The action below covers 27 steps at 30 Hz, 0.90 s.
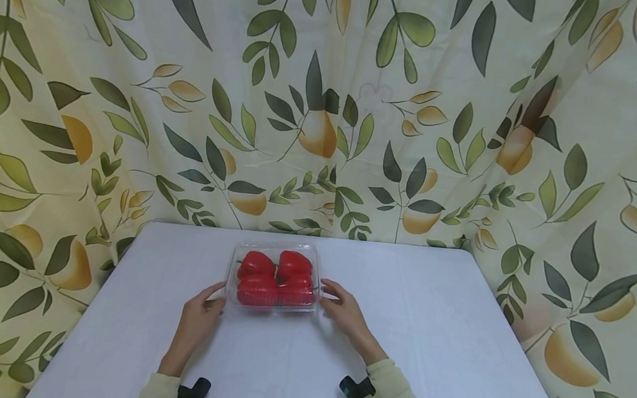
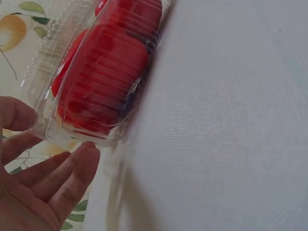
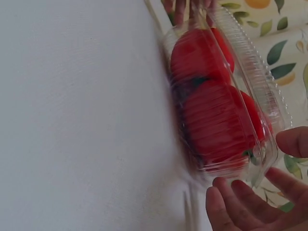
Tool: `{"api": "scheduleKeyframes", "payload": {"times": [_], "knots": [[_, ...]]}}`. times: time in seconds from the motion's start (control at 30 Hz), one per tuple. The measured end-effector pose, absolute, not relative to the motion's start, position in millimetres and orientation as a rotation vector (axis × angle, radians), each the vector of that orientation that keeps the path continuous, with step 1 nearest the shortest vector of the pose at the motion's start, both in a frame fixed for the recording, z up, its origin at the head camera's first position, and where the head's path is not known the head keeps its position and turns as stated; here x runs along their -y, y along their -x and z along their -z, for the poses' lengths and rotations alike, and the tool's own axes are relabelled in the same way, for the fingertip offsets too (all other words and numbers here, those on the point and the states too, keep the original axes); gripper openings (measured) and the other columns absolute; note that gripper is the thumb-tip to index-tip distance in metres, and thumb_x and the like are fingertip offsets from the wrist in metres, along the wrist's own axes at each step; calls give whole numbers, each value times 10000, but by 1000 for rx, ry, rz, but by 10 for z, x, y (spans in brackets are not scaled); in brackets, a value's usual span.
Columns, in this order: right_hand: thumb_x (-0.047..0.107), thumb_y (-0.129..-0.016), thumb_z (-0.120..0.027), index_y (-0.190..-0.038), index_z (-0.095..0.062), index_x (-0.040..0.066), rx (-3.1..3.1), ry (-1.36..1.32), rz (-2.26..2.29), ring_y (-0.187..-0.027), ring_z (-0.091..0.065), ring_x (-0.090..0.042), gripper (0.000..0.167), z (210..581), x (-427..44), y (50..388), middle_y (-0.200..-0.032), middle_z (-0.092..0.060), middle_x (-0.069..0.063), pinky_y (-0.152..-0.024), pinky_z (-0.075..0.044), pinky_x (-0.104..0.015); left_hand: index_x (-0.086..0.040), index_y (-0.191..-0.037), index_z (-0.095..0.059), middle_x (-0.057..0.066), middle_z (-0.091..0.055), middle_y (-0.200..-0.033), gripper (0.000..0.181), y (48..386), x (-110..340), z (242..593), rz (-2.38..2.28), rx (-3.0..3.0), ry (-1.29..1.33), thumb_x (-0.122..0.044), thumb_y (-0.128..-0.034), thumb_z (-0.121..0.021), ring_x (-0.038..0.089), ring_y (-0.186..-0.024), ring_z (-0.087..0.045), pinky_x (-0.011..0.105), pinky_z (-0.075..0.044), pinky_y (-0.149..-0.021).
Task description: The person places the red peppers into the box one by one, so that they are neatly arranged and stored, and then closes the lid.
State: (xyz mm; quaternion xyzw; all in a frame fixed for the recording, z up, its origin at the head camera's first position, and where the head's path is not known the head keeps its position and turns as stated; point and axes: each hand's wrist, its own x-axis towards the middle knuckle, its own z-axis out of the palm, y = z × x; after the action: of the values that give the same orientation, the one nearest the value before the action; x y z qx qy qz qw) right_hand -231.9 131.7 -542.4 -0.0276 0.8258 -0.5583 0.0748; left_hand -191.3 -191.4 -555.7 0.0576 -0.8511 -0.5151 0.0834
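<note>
A clear plastic clamshell box (image 1: 246, 247) with several red bell peppers (image 1: 257, 290) inside is at the far middle of the white table. My left hand (image 1: 201, 318) holds its left edge. In the left wrist view the thumb (image 2: 18, 114) is at the rim's corner and the fingers (image 2: 77, 178) spread below it. At the right edge, my right hand (image 1: 347, 315) holds the box in the same way, its thumb (image 3: 294, 142) by the rim and fingertips (image 3: 219, 192) under the corner. Whether the box touches the table cannot be told.
A white cloth (image 1: 400, 307) covers the table, whose back edge lies just behind the box. Curtains (image 1: 371, 115) with a leaf and fruit print hang behind and at both sides. Black wrist mounts (image 1: 357, 389) sit at both sleeves.
</note>
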Motion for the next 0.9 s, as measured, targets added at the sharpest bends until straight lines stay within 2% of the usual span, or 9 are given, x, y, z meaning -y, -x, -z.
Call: {"api": "scheduleKeyframes", "payload": {"times": [0.1,0.2,0.33,0.53,0.9], "knots": [[262,-946,-621,-1427,-508,202,-2436,71,1694,-1115,-644,-305,498,5441,-1315,2311,-1344,-594,-155,-873,-597,-407,-130,-1346,-599,178,-676,-1242,382,1922,1917,5590,1565,2543,-180,-167,-966,-580,233,-910,-731,216,-578,-692],[230,-951,-605,-1443,-480,202,-2390,52,1720,-1061,-658,-273,509,5459,-1312,2306,-1283,-621,-148,-843,-604,-391,-116,-1343,-598,167,-667,-1247,379,1926,1920,5613,1622,2522,-167,-145,-966,-581,211,-895,-725,184,-553,-643],[203,-961,-576,-1456,-452,200,-2373,63,1731,-923,-663,-238,511,5472,-1305,2296,-1143,-648,-144,-789,-611,-377,-110,-1352,-584,168,-711,-1076,385,1923,1913,5617,1664,2512,-175,-116,-967,-570,209,-804,-719,201,-550,-590],[162,-985,-520,-1472,-414,205,-2327,128,1752,-738,-592,-216,500,5491,-1300,2286,-926,-656,-202,-685,-581,-331,-119,-1367,-562,144,-726,-868,398,1927,1891,5621,1712,2512,-215,-94,-971,-548,166,-692,-682,199,-550,-598],[101,-988,-472,-1499,-353,168,-2260,148,1794,-658,-526,-168,529,5504,-1263,2288,-874,-599,-276,-629,-518,-267,-97,-1376,-548,193,-714,-846,413,1945,1878,5630,1804,2459,-218,-74,-963,-538,130,-641,-647,180,-560,-625]]}}
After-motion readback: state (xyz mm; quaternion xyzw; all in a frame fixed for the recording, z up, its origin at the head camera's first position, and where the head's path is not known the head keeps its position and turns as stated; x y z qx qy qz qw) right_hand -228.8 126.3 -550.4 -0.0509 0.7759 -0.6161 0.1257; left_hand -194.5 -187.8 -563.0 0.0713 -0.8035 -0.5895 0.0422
